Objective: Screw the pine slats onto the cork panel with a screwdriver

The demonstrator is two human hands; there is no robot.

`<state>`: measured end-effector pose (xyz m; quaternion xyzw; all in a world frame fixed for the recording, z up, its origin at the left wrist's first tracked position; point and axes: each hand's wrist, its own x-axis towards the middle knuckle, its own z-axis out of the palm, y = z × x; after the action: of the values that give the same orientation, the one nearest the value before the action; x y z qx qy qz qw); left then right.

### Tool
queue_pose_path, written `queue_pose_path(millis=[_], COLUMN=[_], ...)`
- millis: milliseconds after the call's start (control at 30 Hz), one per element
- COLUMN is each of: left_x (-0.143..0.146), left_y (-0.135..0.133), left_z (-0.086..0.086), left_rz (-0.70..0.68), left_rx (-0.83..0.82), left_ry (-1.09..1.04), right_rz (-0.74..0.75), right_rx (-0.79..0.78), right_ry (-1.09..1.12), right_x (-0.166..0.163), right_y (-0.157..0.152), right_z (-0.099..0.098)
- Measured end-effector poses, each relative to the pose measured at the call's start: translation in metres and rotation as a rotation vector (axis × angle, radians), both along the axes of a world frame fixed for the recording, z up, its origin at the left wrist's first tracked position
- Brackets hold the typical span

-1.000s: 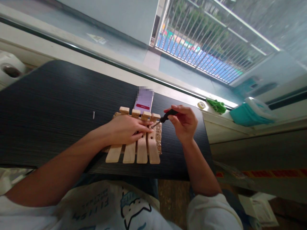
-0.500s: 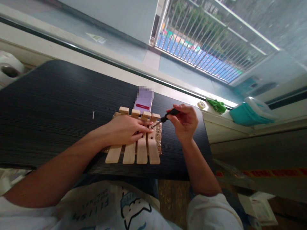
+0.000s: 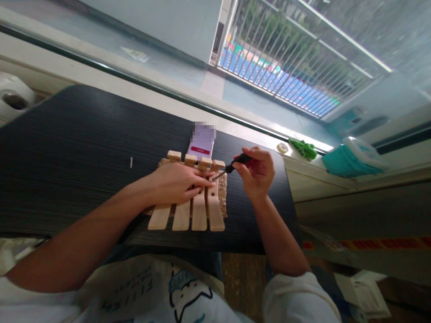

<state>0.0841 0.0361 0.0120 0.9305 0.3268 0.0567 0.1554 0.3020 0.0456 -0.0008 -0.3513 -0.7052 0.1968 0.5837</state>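
Observation:
A wooden piece with several pale slats (image 3: 199, 215) and raised blocks at its far ends lies on a brown textured pad (image 3: 222, 190). My left hand (image 3: 175, 181) rests palm down across the slats, its fingers stretched toward the rightmost one. In my right hand (image 3: 258, 172) is a black-handled screwdriver (image 3: 237, 162), fingers closed round the handle. Its slanted shaft meets the rightmost slat beside my left fingertips, at a hole or screw too small to make out. Another dark hole shows nearer me on that slat. A light-coloured screw (image 3: 131, 162) lies alone to the left.
A phone (image 3: 201, 141) with a lit screen lies behind the slats on the black table (image 3: 84, 134). On the sill at right are a tape roll (image 3: 282, 147), a green cloth (image 3: 304, 148) and a teal container (image 3: 350, 159). A white roll (image 3: 15, 96) stands at far left.
My right hand has shifted and turned slightly on the screwdriver handle, a little to the left. The left hand and the slats stay in place.

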Motion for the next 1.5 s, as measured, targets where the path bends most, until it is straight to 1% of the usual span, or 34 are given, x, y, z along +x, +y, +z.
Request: queue_pose_path(millis=[133,267,467,633,867,1067,1267,1433,1500], left_x=[-0.001,-0.001,-0.001,-0.001,-0.001,-0.001,-0.001,-0.001,-0.001], left_y=[0.000,0.001,0.001,0.000,0.001,0.001,0.000,0.001,0.001], left_z=[-0.001,-0.002,-0.004,-0.004,-0.003,-0.005,-0.004,-0.004,-0.004], left_rz=[-0.003,-0.003,0.000,-0.006,-0.003,-0.003,-0.001,0.002,0.003], left_rx=[0.006,0.008,0.010,0.004,0.006,0.011,0.007,0.010,0.013], left_ry=[-0.013,-0.021,-0.027,-0.042,-0.017,-0.022,-0.029,-0.015,-0.021], right_rz=[0.041,0.059,0.179,0.191,0.215,0.243,0.168,0.176,0.154], right_rx=[0.027,0.003,-0.102,-0.181,-0.230,-0.209,-0.190,-0.118,-0.084], right_ry=[-0.038,-0.087,-0.078,-0.089,-0.083,-0.044,-0.032,0.057,0.070], right_x=[0.001,0.003,0.008,0.010,0.011,0.010,0.008,0.003,0.001], right_y=[-0.002,-0.005,-0.007,-0.009,-0.005,-0.005,-0.003,-0.001,0.000], right_z=[0.000,0.004,0.014,0.016,0.016,0.017,0.012,0.009,0.009])
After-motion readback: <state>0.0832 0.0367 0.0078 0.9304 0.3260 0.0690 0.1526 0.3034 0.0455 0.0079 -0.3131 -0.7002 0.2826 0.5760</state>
